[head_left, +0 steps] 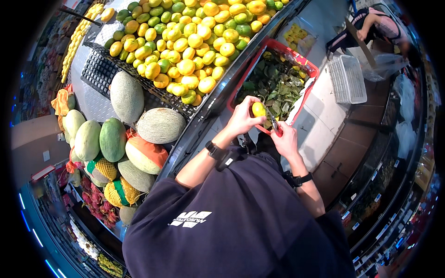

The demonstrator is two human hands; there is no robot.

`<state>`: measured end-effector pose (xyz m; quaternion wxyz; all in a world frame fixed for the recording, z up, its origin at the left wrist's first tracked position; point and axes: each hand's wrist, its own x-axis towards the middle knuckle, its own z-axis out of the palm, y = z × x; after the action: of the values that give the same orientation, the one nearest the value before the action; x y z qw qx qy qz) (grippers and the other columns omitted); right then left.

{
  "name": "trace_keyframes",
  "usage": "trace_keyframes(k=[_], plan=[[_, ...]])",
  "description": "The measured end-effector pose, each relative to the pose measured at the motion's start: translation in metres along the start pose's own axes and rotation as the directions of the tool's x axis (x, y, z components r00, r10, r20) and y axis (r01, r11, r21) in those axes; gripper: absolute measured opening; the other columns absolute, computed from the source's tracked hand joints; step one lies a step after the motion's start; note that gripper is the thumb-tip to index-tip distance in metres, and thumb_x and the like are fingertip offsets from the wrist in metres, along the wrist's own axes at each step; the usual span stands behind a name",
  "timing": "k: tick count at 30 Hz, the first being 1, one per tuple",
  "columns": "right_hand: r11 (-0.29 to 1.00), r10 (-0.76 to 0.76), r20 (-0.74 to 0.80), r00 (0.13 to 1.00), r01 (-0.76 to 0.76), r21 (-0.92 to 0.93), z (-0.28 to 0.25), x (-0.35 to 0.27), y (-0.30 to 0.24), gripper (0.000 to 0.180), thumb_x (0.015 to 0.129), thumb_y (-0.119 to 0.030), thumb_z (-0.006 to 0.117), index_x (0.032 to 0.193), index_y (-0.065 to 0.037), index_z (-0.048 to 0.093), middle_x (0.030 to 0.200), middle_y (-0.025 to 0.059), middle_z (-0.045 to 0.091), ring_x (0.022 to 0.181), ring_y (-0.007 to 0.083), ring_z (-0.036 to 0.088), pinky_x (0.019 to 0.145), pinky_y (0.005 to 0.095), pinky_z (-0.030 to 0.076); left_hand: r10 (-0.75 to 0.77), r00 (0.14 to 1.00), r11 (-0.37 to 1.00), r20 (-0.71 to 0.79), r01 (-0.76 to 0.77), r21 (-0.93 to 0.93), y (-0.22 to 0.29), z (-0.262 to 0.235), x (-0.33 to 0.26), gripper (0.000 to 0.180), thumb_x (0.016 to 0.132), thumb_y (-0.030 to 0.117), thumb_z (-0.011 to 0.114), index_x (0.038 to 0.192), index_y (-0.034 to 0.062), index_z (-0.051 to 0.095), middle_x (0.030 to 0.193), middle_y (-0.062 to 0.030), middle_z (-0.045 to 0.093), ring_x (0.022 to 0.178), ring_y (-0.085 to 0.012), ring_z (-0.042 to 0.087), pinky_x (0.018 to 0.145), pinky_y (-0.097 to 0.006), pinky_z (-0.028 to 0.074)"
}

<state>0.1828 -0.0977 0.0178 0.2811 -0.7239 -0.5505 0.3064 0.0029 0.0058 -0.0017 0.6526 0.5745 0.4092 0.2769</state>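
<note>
The small round fruit point(259, 109) is yellow, with a smooth and slightly shiny skin, and it looks whole on the side that shows. It is held between the thumb and fingers of the left hand point(244, 115), which cover its left part. Just beside its right side is a small hand tool point(274, 123) with a dark, metallic front part and some red at the handle, gripped in the right hand point(286, 140). The tool stands slantwise, its tip toward the fruit; whether they touch, I cannot tell. Both appear over the near edge of the red crate point(315, 72).
</note>
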Motion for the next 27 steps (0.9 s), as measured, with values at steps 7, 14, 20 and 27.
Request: trace_keyframes(k=[7,14,20,27], plan=[[0.911,0.384,0.152,0.911,-0.4,0.096,0.016,-0.016,0.094,0.03,0.08,-0.024,0.07,0.099,-0.001,0.066,0.076,0.0168,0.065,0.073,0.0306,0.064,0.068,0.0411,0.049,-0.377,0.911,0.832,-0.164,0.256,-0.491,-0.021,-0.005,0.022,0.027,0.091,0.007,0.069,0.114,0.0036,0.055,0.099,-0.0065,0.064,0.077,-0.0101,0.06,0.068,-0.022,0.047],[0.87,0.463,0.107,0.88,-0.474,0.134,-0.011,-0.021,0.121,0.034,0.079,-0.024,0.07,0.102,0.0,0.064,0.077,0.0146,0.064,0.073,0.0291,0.061,0.07,0.0396,0.049,-0.153,0.809,0.609,-0.567,-0.375,-0.699,0.062,-0.104,0.057,0.03,0.104,0.028,0.046,0.111,-0.0012,0.051,0.104,-0.0162,0.064,0.094,-0.0294,0.067,0.096,-0.043,0.051],[0.832,0.532,0.112,0.84,-0.542,0.118,-0.036,-0.018,0.148,0.033,0.08,-0.026,0.071,0.097,0.0,0.062,0.076,0.0151,0.063,0.073,0.0303,0.061,0.072,0.0411,0.048,0.042,0.864,0.78,-0.501,-0.342,-0.525,0.083,-0.063,0.088,0.04,0.104,0.03,0.043,0.121,-0.004,0.052,0.125,-0.0228,0.06,0.114,-0.034,0.061,0.099,-0.041,0.05],[0.785,0.59,0.074,0.804,-0.593,0.179,-0.074,-0.04,0.209,0.03,0.081,-0.024,0.073,0.09,0.0,0.057,0.074,0.0151,0.058,0.07,0.0295,0.058,0.069,0.0422,0.047,-0.345,0.939,0.86,0.001,0.317,-0.4,-0.063,0.114,0.209,0.019,0.1,0.009,0.05,0.114,-0.0012,0.056,0.1,-0.0119,0.068,0.084,-0.0133,0.064,0.075,-0.028,0.054]])
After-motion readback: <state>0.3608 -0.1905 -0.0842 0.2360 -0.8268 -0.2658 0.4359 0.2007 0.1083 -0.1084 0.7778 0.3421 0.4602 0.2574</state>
